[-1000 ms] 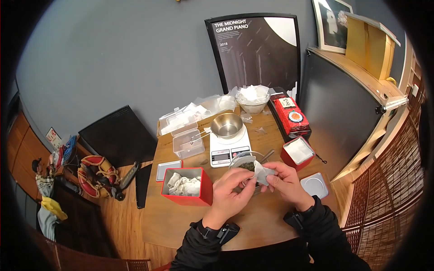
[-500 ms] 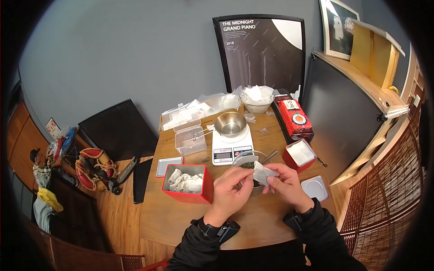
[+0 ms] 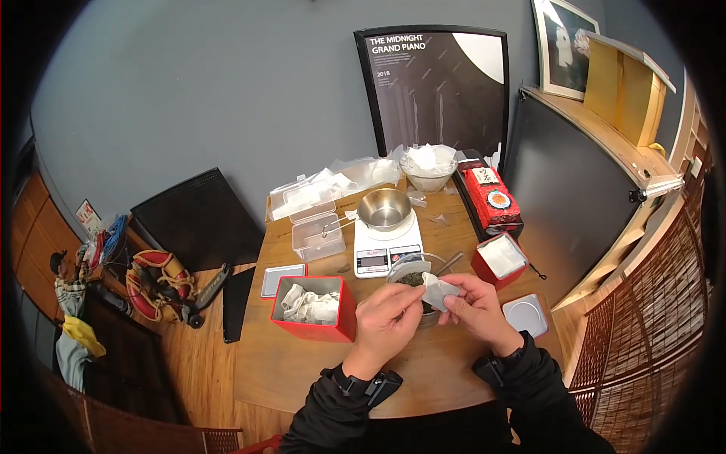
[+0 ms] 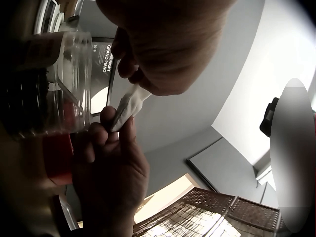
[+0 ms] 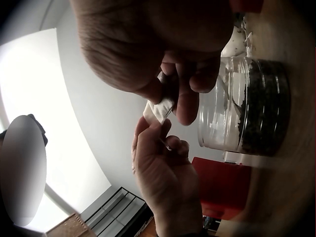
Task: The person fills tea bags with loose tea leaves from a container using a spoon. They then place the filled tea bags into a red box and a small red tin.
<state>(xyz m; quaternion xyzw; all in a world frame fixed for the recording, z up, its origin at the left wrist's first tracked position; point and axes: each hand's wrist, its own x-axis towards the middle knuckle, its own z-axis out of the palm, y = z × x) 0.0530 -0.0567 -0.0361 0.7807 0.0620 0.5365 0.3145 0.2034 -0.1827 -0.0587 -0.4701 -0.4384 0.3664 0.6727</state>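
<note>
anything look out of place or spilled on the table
What looks like a clear plastic scrap lies loose on the table, between the white scale and the red packet, odd because it seems stray. No spill or damage shows.

The table (image 3: 318, 371) is seen in smooth brown wood with a soft sheen. Shiny metal is shown by the bowl (image 3: 385, 209) on the scale (image 3: 370, 253), itself finished in smooth white plastic. Clear glossy walls are seen on the jar (image 5: 217, 123). The pouch (image 3: 436, 290) is made of thin, matt, pale material. Glossy red wrapping is seen on the far-right packet (image 3: 491, 193).
</note>
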